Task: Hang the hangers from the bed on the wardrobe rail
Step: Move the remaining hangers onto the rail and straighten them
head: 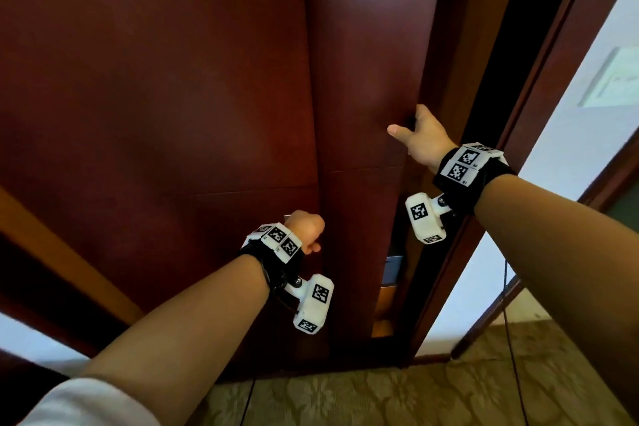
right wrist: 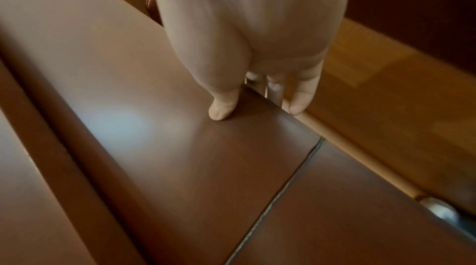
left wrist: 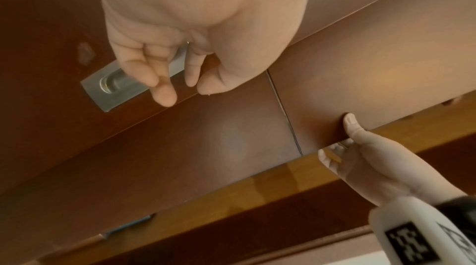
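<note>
No hanger and no rail shows in any view. I face a dark red wooden wardrobe with two sliding doors. My right hand grips the right edge of the right door: its thumb presses the door face and the fingers wrap behind the edge. My left hand is lower, at the left door, with its fingers curled in front of a recessed metal handle. Those fingertips lie outside the recess and hold nothing.
Right of the held door edge is a narrow dark gap where wooden shelves show inside. A dark door frame and a white wall lie to the right. Patterned carpet covers the floor, with a thin black cable hanging over it.
</note>
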